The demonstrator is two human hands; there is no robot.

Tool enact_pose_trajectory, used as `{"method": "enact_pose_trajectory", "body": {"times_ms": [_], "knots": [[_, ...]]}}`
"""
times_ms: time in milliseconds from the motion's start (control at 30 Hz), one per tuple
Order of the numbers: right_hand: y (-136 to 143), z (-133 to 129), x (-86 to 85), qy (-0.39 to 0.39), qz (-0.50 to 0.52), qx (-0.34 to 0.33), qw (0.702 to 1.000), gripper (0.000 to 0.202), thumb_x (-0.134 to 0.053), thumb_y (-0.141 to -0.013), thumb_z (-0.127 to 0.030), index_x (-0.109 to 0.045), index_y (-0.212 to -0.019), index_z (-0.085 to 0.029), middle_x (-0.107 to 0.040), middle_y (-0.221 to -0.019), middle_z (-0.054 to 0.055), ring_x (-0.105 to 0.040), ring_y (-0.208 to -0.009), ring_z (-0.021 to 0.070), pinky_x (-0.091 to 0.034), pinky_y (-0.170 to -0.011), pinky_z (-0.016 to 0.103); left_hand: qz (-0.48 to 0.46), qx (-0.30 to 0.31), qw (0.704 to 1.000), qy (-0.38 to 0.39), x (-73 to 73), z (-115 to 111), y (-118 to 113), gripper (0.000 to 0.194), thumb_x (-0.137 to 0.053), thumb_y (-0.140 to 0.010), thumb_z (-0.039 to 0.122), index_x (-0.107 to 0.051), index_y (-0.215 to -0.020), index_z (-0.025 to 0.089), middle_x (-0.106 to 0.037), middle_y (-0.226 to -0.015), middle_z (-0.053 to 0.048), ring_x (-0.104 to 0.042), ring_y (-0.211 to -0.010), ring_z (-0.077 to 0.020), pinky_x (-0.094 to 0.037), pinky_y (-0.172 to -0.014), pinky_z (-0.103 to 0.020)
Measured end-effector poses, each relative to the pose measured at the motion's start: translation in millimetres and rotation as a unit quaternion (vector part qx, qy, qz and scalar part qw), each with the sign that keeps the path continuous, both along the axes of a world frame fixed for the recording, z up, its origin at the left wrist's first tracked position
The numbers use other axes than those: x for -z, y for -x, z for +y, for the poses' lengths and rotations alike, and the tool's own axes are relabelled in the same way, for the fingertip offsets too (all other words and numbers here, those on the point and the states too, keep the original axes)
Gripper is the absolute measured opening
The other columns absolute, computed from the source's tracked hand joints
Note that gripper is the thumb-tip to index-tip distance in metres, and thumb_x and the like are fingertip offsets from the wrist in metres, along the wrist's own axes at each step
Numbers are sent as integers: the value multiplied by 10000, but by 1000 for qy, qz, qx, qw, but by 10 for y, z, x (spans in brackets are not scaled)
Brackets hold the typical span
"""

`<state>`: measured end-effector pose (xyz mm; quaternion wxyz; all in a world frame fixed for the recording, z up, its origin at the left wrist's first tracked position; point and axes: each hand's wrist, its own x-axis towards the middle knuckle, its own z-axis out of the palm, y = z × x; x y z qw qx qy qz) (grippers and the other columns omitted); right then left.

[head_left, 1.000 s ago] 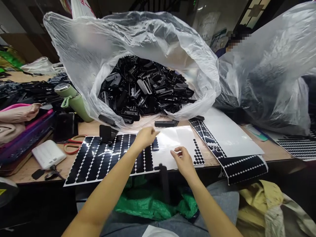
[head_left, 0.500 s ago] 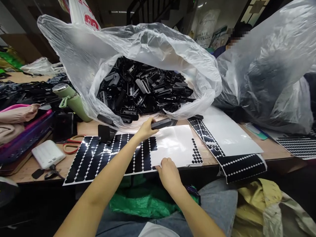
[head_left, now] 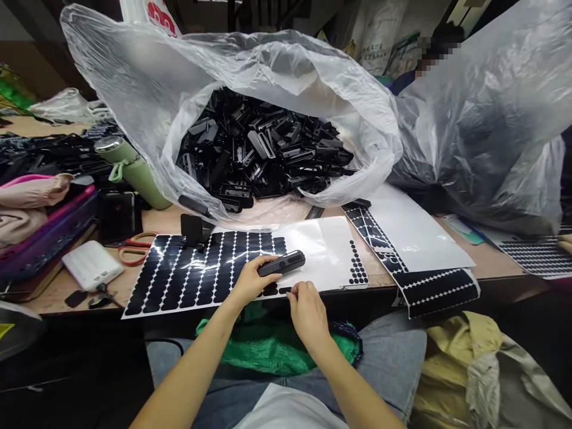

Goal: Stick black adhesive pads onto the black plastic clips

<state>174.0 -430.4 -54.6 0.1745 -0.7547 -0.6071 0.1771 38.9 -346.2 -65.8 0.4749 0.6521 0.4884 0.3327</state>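
Note:
My left hand (head_left: 251,279) grips a long black plastic part (head_left: 282,263) with a ribbed end, holding it low over the sticker sheet (head_left: 308,238). Rows of black oval stickers (head_left: 196,271) fill the sheet's left side, and small black dots (head_left: 356,268) line its right edge; between them is bare white backing. My right hand (head_left: 309,310) is closed in a pinch at the sheet's front edge, with a small black sticker (head_left: 285,291) at its fingertips. Behind the sheet, a clear plastic bag (head_left: 375,137) lies open, full of similar black parts (head_left: 263,149).
Left stand a green bottle (head_left: 134,176), red-handled scissors (head_left: 136,247), a white power bank (head_left: 92,265) and a purple basket (head_left: 49,238). A black block (head_left: 193,229) rests on the sheet. Right are more sheets (head_left: 420,238) and another plastic bag (head_left: 482,137), with a person behind.
My left hand has brought the black part from beside the bag's mouth down toward me, over the sheet. My right hand has stayed near the front edge, still pinching. The view has shifted slightly.

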Motion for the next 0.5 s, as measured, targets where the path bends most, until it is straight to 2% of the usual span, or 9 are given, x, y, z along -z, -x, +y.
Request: {"method": "enact_pose_trajectory", "body": {"times_ms": [133,233,367,433,500], "knots": [[29,-1,31,-22,-15,19,999,118,-500,-805,-232,-509,-906,-170,-543,-918,87,-528,-881,239,-431,-692,329,-9,12,1000,-17,-19,-6,11,411,-686,-633,298,-623,-1028,206,-627,-1037,-46,-566,-968,-218,-414,-880,-345],[32,-11,29,-14,4,7,1000,54,-463,-812,-201,-510,-827,-179,-545,-871,83,-531,-835,234,-420,-679,332,-12,18,1000,-16,-5,-16,22,412,-683,-641,313,-619,-1034,207,-622,-1042,-49,-564,-968,-215,-413,-885,-352],[-118,-4,-41,-34,160,-39,986,128,-405,-832,-238,-499,-757,-194,-556,-799,49,-529,-736,181,-415,-659,297,-22,32,999,-16,18,-4,39,427,-691,-638,322,-617,-1043,207,-612,-1053,-55,-555,-982,-215,-408,-892,-352],[-275,52,-81,-48,250,-27,967,159,-410,-830,-305,-511,-778,-194,-571,-794,39,-527,-713,162,-419,-663,285,-22,43,999,-14,21,5,48,430,-698,-630,322,-621,-1038,207,-608,-1042,-53,-555,-973,-213,-415,-879,-345],[-452,152,-97,-65,305,12,950,196,-442,-807,-365,-526,-804,-188,-583,-869,53,-533,-789,168,-421,-707,290,-16,56,998,-9,18,10,55,428,-702,-625,323,-627,-1030,207,-605,-1018,-48,-560,-942,-207,-429,-847,-334]]}}
